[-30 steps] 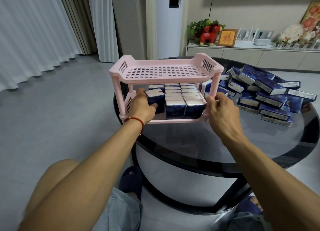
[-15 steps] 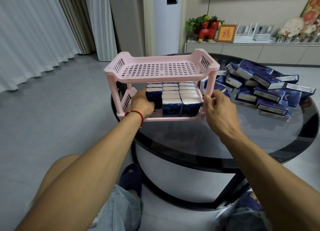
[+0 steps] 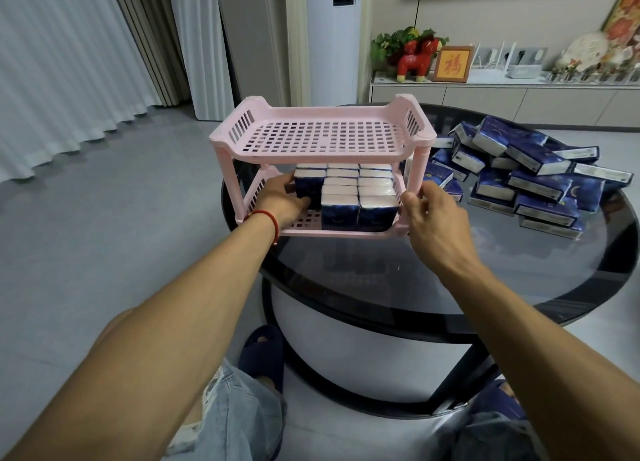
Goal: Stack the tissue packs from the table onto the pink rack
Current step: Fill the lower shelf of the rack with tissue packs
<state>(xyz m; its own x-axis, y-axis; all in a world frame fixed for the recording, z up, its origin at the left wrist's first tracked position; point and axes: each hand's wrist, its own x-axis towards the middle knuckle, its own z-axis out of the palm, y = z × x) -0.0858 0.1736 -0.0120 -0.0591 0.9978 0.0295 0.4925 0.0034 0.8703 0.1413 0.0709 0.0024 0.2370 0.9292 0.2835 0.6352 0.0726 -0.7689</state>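
Left hand [image 3: 280, 201] pushed its pack [image 3: 309, 188] deeper, perhaps touching neighbours.

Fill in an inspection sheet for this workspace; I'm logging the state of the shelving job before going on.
Surface: round dark glass table, glossy, bare at the near side.
Job's things: pink rack at the table's left edge, top shelf bare; lower shelf holds rows of upright tissue packs; loose pile of tissue packs on the table to the right.
Clutter: nothing seen.
Hands: left hand reaches into the lower shelf, holding the left-column pack; right hand at the rack's right front leg, fingers curled.
Cables: one dark cable down the far wall.
Surroundings: sideboard with red figurine, white curtains, grey floor.
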